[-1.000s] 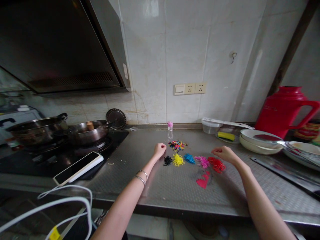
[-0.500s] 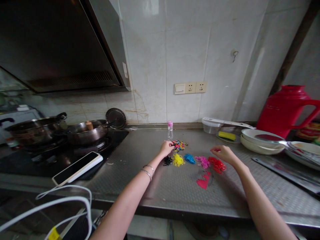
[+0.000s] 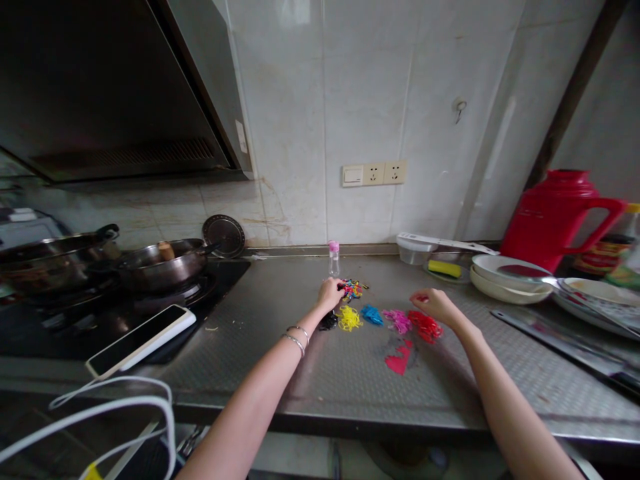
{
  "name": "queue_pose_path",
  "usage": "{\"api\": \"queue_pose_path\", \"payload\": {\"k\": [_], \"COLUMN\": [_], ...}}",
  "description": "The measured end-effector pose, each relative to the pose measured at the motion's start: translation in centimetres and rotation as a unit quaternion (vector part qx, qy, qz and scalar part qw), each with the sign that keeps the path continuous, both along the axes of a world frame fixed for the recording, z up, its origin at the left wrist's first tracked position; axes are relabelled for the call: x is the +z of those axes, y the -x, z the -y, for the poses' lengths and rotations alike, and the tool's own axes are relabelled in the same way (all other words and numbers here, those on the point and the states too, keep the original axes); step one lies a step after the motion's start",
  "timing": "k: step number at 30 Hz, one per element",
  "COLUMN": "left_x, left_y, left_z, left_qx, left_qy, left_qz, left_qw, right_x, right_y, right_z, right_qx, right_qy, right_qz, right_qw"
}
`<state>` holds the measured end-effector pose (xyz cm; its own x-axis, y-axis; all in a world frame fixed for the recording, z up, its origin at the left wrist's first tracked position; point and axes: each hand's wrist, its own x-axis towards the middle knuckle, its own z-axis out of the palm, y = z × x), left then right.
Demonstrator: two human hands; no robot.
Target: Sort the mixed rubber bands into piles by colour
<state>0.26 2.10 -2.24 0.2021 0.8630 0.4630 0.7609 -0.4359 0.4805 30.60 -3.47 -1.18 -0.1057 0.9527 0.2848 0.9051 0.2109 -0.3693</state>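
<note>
Looping in front of the counter (image 3: 320,393) at my left, a white cable (image 3: 131,402) hangs nearest me, with a white-cased phone (image 3: 137,340) lying tilted just beyond it. Two thin bracelets (image 3: 296,339) circle my left wrist. Between my forearms a jagged red scrap (image 3: 399,360) lies flat on the steel. Past it, sorted small bands make a row, left to right: black pile (image 3: 327,323), yellow pile (image 3: 349,319), blue pile (image 3: 372,315), pink pile (image 3: 399,321), red pile (image 3: 426,328). My hands are well apart from each other. My right hand (image 3: 434,305) hangs over the far side of the red pile, fingers curled; I cannot tell whether they pinch a band. My left hand (image 3: 331,294) is beyond the black pile, its fingertips at the left edge of the mixed-colour pile (image 3: 355,289); whether they are closed on one, I cannot tell. Behind that pile stands a clear bottle (image 3: 334,265) with a pink top, near the tiled wall (image 3: 293,220), where a switch and sockets panel (image 3: 374,174) is fixed.
</note>
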Motion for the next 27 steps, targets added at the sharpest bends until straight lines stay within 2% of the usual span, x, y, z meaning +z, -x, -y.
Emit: {"api": "queue_pose_path", "payload": {"k": [7, 17, 27], "left_x": [0.4, 2.2, 2.4], "left_y": [-0.2, 0.3, 1.6], "left_z": [0.3, 1.1, 0.5], "left_qx": [0.008, 0.019, 0.041], "left_qy": [-0.007, 0.025, 0.012], "left_qz": [-0.056, 0.044, 0.080], "left_qw": [0.998, 0.999, 0.996], "right_x": [0.1, -0.2, -0.1], "right_y": [0.2, 0.3, 0.5], "right_z": [0.1, 0.0, -0.1], "right_qx": [0.003, -0.004, 0.007], "right_qy": [0.004, 0.002, 0.000], "right_qz": [0.009, -0.001, 0.006], "right_qw": [1.000, 1.000, 1.000]}}
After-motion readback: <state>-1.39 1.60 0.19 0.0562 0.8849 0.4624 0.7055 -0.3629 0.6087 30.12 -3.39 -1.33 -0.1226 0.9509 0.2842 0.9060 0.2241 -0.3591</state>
